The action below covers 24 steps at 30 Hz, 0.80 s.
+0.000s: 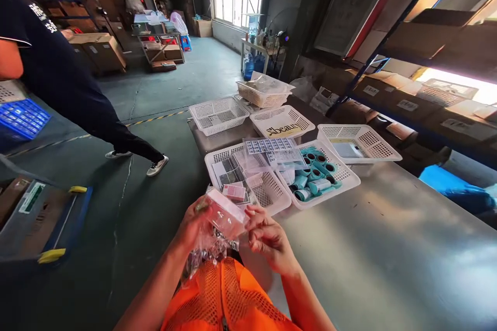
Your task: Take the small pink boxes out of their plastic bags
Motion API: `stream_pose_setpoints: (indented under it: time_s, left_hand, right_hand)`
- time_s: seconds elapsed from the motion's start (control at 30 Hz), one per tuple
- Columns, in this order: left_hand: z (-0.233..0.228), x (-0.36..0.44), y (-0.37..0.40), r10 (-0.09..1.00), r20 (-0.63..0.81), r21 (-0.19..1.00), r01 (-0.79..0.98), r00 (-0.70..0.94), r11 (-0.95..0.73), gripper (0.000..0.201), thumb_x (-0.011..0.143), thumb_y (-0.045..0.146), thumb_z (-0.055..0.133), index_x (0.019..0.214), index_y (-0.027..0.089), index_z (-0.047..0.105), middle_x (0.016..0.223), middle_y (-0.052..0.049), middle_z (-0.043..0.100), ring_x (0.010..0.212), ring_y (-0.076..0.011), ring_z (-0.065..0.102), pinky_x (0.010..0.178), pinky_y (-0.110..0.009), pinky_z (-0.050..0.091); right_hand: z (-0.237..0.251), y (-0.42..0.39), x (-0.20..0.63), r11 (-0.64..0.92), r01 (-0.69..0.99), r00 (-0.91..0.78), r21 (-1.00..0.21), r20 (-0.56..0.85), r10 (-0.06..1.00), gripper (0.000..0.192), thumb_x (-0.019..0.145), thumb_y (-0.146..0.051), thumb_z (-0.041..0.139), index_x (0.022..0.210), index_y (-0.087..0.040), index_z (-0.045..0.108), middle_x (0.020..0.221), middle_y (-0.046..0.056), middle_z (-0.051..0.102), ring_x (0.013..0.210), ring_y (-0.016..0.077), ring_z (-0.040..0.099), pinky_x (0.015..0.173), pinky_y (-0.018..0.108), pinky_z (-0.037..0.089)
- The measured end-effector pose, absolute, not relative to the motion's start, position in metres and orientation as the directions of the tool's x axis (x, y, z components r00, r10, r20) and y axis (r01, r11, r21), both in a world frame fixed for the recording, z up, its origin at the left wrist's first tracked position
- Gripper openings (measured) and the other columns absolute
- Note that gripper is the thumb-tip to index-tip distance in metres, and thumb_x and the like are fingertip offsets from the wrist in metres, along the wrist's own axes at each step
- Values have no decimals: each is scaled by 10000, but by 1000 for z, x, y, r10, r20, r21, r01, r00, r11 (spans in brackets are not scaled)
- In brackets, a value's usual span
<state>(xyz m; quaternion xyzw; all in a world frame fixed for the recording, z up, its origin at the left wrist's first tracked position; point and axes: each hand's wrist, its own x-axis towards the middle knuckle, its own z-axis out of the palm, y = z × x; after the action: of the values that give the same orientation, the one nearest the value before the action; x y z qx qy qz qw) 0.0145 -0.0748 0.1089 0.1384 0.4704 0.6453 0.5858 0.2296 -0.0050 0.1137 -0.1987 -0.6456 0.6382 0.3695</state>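
Grey bench (388, 258) carries white perforated baskets (357, 142), one with teal rolls (316, 178), one with packets. At the near bench edge, left hand (196, 225) pinches a small clear plastic packet (225, 214) from the side, grip closed on it; right hand (267, 238) fingertips nip its other end. Best: pinch only the edges, keep the packet taut, work above the bench.

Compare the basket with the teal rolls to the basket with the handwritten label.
The basket with teal rolls sits nearer the person and is crowded with rolls and printed sheets; the labelled basket lies farther back and holds only a yellow handwritten label. Both are white perforated plastic baskets on the grey table.
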Motion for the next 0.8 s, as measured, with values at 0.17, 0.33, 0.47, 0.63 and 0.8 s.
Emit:
stream_pose_setpoints:
  time_s: [0.17, 0.33, 0.47, 0.63, 0.8]
  left_hand:
    - [104, 31, -58, 843, -520, 543, -816, -140, 199, 427, 606, 358, 855, 978, 187, 732, 891, -66, 765, 732, -203, 707, 642, -271, 549]
    - [90, 36, -46, 735, -466, 718, -696, -492, -10, 523, 564, 432, 884, 987, 153, 754, 924, -80, 773, 817, -235, 721, 759, -335, 566]
    - [80, 31, -48, 687, -456, 775, -631, -566, -6, 513, 562, 480, 877, 907, 118, 764, 830, -76, 771, 733, -214, 711, 690, -295, 552]
    - [69, 30, -49, 611, -480, 810, -586, -630, 33, 501, 538, 558, 851, 749, 124, 715, 646, -33, 714, 533, -165, 643, 536, -266, 505]
    - [49, 29, -48, 559, -539, 798, -594, -630, 99, 538, 531, 634, 807, 680, 137, 662, 556, -31, 659, 458, -178, 600, 475, -300, 486]
  right_hand:
    - [77, 23, 228, 118, -372, -516, -921, 311, 798, 449, 860, -707, 510, 734, -278, 554, 691, 25, 551, 982, 283, 643, 799, 460, 547]
    - [70, 24, 236, 315, -210, -232, -925, 361, 903, 178, 968, -381, 516, 1137, -334, 546, 1056, 30, 629, 1184, 230, 539, 1013, 470, 411]
    - [80, -10, 230, 505, 141, -398, -852, 418, 817, 228, 870, -287, 649, 1094, -256, 626, 1145, 80, 636, 1096, 254, 578, 970, 436, 446]
    - [55, -34, 197, -57, 86, -238, -995, -76, 968, 316, 831, -402, 715, 1039, -216, 568, 943, 55, 654, 798, 186, 651, 699, 315, 544]
    - [23, -38, 187, -432, -302, -328, -850, -333, 884, 535, 711, -426, 828, 1124, -219, 557, 981, 53, 702, 888, 205, 671, 797, 345, 538]
